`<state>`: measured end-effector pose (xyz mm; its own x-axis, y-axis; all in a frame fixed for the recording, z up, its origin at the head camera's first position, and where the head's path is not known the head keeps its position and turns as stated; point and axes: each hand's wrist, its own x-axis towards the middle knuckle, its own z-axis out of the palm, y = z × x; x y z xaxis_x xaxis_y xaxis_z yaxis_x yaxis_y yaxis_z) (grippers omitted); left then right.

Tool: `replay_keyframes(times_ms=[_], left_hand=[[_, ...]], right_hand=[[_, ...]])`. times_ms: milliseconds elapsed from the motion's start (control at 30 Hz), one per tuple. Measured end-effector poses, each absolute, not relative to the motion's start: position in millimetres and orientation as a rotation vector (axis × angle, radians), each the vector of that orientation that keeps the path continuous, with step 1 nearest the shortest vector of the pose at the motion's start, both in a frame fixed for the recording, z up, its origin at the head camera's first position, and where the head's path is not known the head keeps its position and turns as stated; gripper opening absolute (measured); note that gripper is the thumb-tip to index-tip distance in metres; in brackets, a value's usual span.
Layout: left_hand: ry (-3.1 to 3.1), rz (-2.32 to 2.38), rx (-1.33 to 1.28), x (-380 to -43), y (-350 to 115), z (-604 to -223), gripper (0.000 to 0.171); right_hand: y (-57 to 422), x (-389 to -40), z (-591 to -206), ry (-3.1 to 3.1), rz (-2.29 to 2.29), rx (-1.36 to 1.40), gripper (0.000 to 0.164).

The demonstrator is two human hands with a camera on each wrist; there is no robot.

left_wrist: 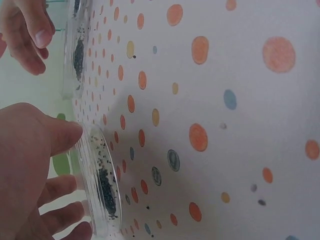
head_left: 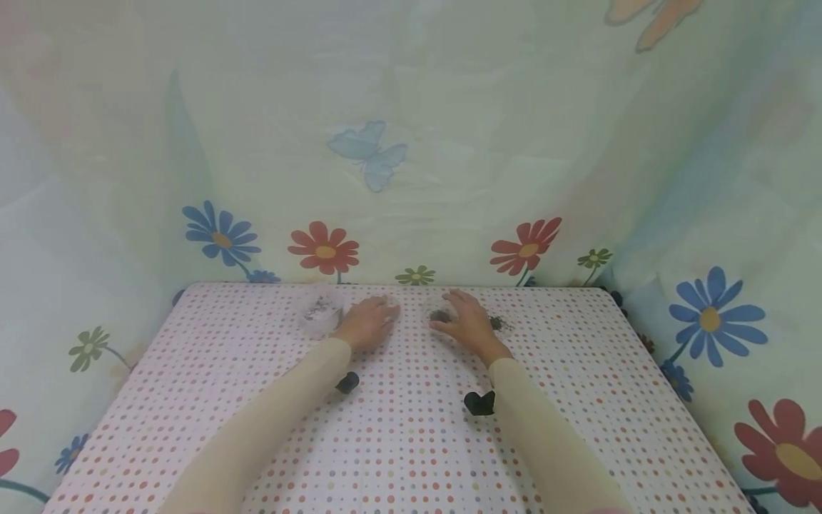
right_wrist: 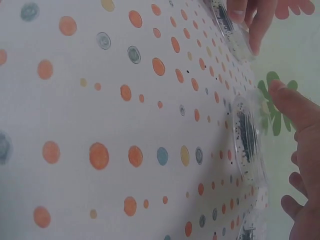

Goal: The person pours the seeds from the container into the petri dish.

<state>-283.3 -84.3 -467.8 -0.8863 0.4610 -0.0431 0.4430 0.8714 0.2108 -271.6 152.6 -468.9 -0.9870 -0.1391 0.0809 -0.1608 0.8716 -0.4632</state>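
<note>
My left hand holds a clear petri dish by its rim, the thumb at one side and the fingers spread along the other. Dark granules lie inside the dish, which sits low at the table surface. My right hand hovers over a second petri dish with dark granules, thumb and fingers spread and apart from it. Past the right hand, dark granules show in a third dish, partly cut off in the right wrist view.
Another clear dish with scattered bits stands left of my left hand. The table has a dotted cover with a few loose dark specks on it. A flowered curtain hangs behind the table and along both sides.
</note>
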Motion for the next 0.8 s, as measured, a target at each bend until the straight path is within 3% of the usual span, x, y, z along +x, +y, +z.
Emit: replay_keyframes(times_ms=[800], left_hand=[[2.931, 0.357, 0.751, -280, -87, -464, 0.043]], right_hand=[[164, -246, -454, -2.972, 0.682, 0.233, 0.069]])
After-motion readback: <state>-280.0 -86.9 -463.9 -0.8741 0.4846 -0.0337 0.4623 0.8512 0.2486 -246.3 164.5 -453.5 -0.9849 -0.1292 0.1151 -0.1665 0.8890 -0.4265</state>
